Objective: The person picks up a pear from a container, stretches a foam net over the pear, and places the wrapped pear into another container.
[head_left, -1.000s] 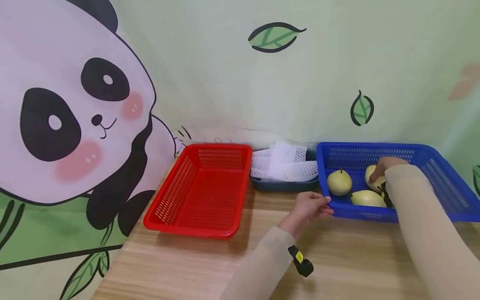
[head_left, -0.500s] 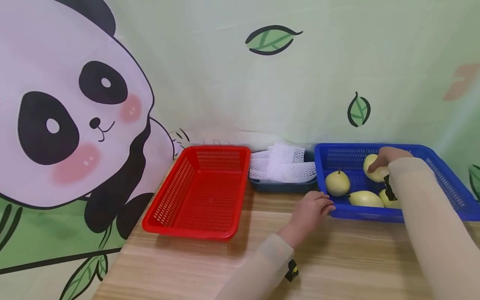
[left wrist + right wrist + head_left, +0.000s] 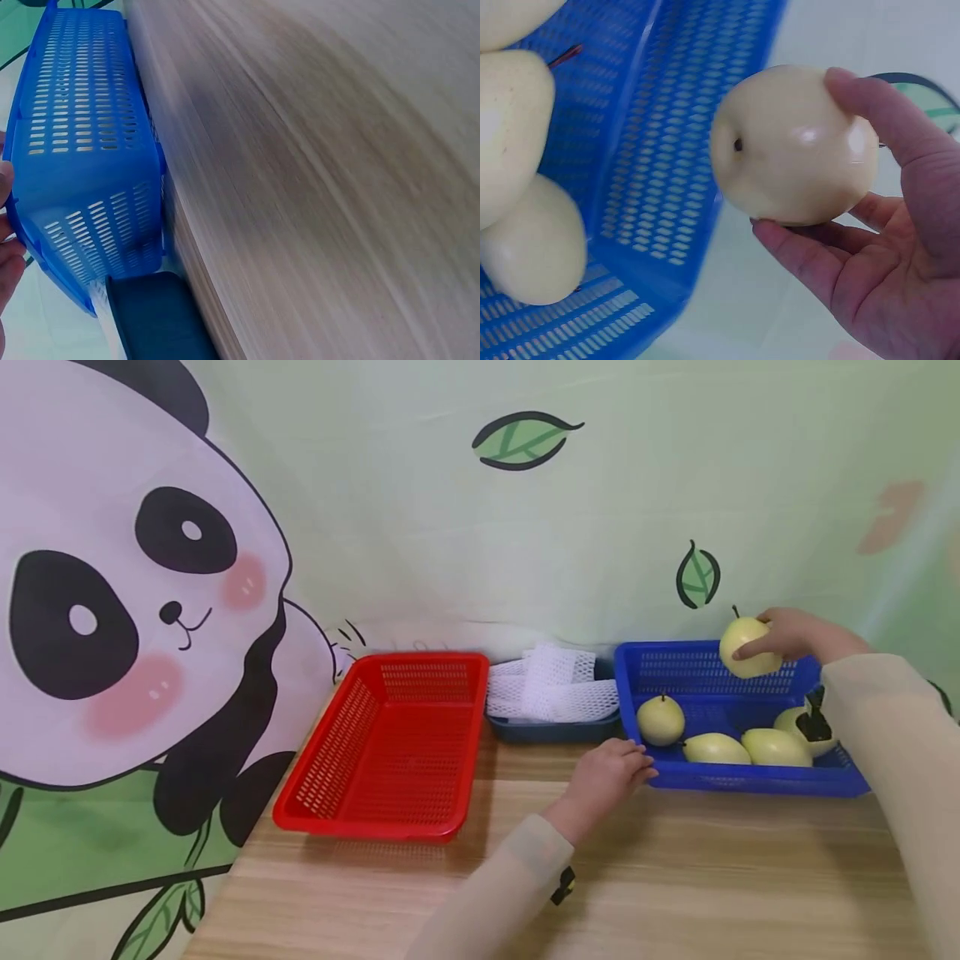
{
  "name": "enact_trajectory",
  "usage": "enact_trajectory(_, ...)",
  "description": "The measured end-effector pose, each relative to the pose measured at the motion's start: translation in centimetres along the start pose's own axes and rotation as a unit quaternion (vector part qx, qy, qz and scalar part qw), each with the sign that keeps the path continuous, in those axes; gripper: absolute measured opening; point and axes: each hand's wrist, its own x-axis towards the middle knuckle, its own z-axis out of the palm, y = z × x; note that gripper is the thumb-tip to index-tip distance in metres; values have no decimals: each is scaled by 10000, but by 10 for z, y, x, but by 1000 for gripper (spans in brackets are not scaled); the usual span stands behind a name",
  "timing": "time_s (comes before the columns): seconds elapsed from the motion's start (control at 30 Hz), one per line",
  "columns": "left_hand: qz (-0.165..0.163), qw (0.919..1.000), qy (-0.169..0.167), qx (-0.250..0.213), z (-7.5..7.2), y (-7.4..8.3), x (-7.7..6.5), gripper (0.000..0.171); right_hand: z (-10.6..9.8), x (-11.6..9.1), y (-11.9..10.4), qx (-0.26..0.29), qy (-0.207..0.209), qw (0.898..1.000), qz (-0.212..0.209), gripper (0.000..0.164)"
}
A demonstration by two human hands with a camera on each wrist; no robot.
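My right hand grips a pale yellow pear, raised over the back part of the blue basket. In the right wrist view the thumb lies on one side of this pear and the fingers on the other. Several more pears lie in the basket, among them an upright pear at the left and a pear on its side near the front. My left hand holds the basket's front left corner by the rim. Only its fingertips show in the left wrist view.
A red basket stands on the wooden table at the left. Between the baskets sits a dark blue tray with white foam net sleeves in it. Behind them hangs a printed backdrop.
My right hand has lifted the pear up from among the others in the blue basket. The remaining pears have shifted. My left hand stays at the basket's corner. The head view has turned slightly right.
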Motion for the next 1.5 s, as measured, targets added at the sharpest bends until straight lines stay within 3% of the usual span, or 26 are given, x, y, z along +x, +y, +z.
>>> enact_trajectory(0.13,141,9997,90,154,2,-2,-1,17,-3,-14,-7,-152,517,9982,-247,92)
enact_trajectory(0.27,197,9996,45,217,2,-2,-3,19,6,-33,-18,-21,912,9953,-338,92)
enact_trajectory(0.47,240,9976,-650,-40,-11,-3,0,30,36,-60,-41,630,1092,9916,-283,99)
enact_trajectory(0.53,226,9966,-781,-117,-22,-5,-1,33,49,-65,-51,913,1153,9886,-325,100)
enact_trajectory(0.77,-184,9982,-513,-253,-80,-22,-23,27,89,-78,-85,1572,1358,9748,-809,96)
enact_trajectory(0.9,-471,9947,-876,-241,-110,-34,-37,28,110,-79,-99,1790,1372,9685,-1055,94)
enact_trajectory(1.03,-705,9901,-1194,-206,-129,-45,-49,29,133,-76,-113,2135,1331,9595,-1266,88)
enact_trajectory(1.17,-964,9879,-1200,-168,-136,-53,-62,28,154,-73,-124,2430,1280,9513,-1397,85)
enact_trajectory(1.33,-972,9899,-1020,-150,-137,-58,-75,28,176,-68,-136,2429,1322,9480,-1573,82)
enact_trajectory(1.5,-1079,9881,-1073,-245,-139,-60,-87,30,201,-62,-147,2517,1266,9427,-1786,81)
